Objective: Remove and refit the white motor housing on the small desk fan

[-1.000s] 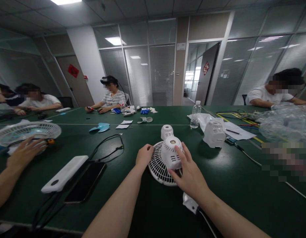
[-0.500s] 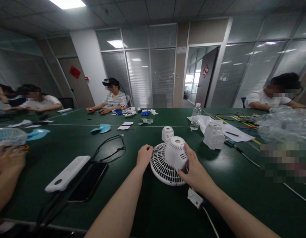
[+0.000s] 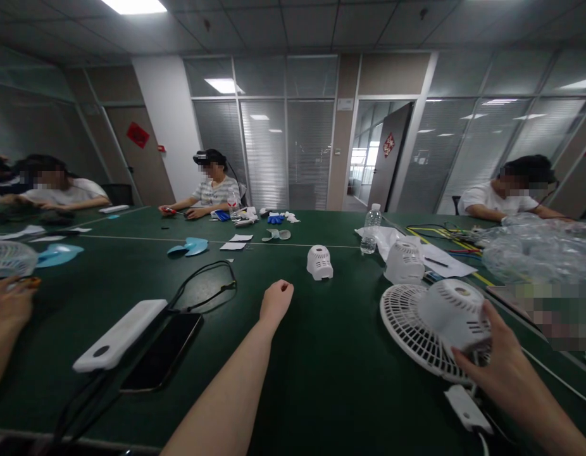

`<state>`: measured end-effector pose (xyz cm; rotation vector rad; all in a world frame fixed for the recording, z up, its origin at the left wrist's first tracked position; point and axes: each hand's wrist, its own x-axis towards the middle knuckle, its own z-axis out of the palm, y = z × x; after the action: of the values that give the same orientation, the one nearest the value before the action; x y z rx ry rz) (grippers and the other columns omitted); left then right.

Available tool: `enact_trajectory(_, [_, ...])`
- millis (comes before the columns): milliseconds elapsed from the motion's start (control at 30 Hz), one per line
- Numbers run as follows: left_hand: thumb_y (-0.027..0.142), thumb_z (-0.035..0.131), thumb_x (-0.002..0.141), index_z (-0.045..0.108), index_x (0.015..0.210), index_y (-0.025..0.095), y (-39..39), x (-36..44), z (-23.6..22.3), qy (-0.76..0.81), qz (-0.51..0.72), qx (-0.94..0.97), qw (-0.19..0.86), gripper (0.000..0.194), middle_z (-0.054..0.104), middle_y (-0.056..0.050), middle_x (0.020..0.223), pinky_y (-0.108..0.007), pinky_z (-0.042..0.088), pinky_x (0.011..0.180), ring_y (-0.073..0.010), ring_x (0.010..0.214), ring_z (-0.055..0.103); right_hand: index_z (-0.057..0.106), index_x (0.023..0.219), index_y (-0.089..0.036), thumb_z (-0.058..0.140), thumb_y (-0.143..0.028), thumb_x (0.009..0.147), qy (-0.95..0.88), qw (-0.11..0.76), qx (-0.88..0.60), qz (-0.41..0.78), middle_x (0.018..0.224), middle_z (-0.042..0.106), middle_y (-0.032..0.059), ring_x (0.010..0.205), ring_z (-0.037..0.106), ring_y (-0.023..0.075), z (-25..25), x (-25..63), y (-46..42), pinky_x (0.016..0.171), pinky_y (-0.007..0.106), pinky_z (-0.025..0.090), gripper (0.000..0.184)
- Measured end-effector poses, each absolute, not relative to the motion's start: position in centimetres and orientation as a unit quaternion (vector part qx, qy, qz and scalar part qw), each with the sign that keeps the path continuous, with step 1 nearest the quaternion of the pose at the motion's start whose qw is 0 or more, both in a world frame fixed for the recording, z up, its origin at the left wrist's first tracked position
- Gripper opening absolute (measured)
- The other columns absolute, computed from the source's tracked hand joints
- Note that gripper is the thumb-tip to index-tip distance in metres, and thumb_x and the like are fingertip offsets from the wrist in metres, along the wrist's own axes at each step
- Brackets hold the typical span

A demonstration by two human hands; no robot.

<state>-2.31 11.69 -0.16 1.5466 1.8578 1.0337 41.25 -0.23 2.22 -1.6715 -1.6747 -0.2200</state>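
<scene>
My right hand (image 3: 504,358) grips the white motor housing (image 3: 452,313) of a fan, its fingers and thumb around the right side. A round white fan grille (image 3: 407,323) sits under the housing and moves with it, tilted. A small white box (image 3: 466,408) with a cable is below the grille, close to my right wrist. My left hand (image 3: 276,301) is closed over the middle of the table, apart from the fan. Whatever its curled fingers hold, if anything, is hidden. A smaller white vented cover (image 3: 320,263) stands on the table beyond it.
Another white vented housing (image 3: 404,259) and a water bottle (image 3: 371,228) stand behind the grille. On the left lie a phone (image 3: 162,351), a white power bank (image 3: 119,335) and black cables. A neighbour's hand (image 3: 11,310) is at far left. Plastic wrap (image 3: 544,250) is heaped at right.
My right hand has carried the fan housing and grille to the right, away from my left hand. The small cabled box has shifted right too. My left hand stays nearly in place, closed.
</scene>
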Motion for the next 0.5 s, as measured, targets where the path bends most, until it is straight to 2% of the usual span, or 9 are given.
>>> enact_trajectory(67, [0.04, 0.047, 0.085, 0.066, 0.095, 0.021, 11.7, -2.3, -0.2, 0.684, 0.378, 0.569, 0.256, 0.029, 0.07, -0.006, 0.1, -0.028, 0.046, 0.075, -0.0206, 0.088, 0.064, 0.011, 0.151, -0.012, 0.053, -0.063, 0.067, -0.617, 0.379, -0.679, -0.118, 0.142, 0.038, 0.0233, 0.131, 0.036, 0.0482, 2.1, 43.5, -0.3, 0.105, 0.061, 0.034, 0.107])
enact_trajectory(200, [0.039, 0.047, 0.085, 0.066, 0.094, 0.022, 11.5, -2.2, -0.2, 0.684, 0.376, 0.569, 0.259, 0.027, 0.07, -0.006, 0.099, -0.028, 0.047, 0.073, -0.0204, 0.087, 0.064, 0.009, 0.151, -0.011, 0.052, -0.071, 0.064, -0.59, 0.355, -0.716, -0.113, 0.146, 0.031, 0.0269, 0.135, 0.031, 0.0449, 2.9, 45.3, -0.7, 0.109, 0.055, 0.032, 0.115])
enact_trajectory(367, [0.039, 0.048, 0.086, 0.066, 0.093, 0.022, 11.5, -2.2, -0.2, 0.682, 0.378, 0.571, 0.257, 0.027, 0.07, -0.007, 0.098, -0.028, 0.047, 0.071, -0.0211, 0.086, 0.065, 0.018, 0.149, -0.029, 0.05, -0.07, 0.072, -0.573, 0.373, -0.717, -0.135, 0.144, 0.041, 0.0144, 0.13, 0.041, 0.0412, 5.8, 43.2, -1.2, 0.106, 0.056, 0.037, 0.093])
enact_trajectory(500, [0.039, 0.049, 0.085, 0.067, 0.09, 0.023, 11.6, -2.2, -0.1, 0.681, 0.379, 0.574, 0.252, 0.025, 0.071, -0.006, 0.098, -0.029, 0.047, 0.074, -0.0214, 0.088, 0.064, 0.023, 0.148, -0.018, 0.051, -0.06, 0.079, -0.557, 0.436, -0.665, -0.241, 0.145, 0.039, 0.0191, 0.134, 0.038, 0.037, 9.1, 40.2, -0.3, 0.109, 0.051, 0.034, 0.086])
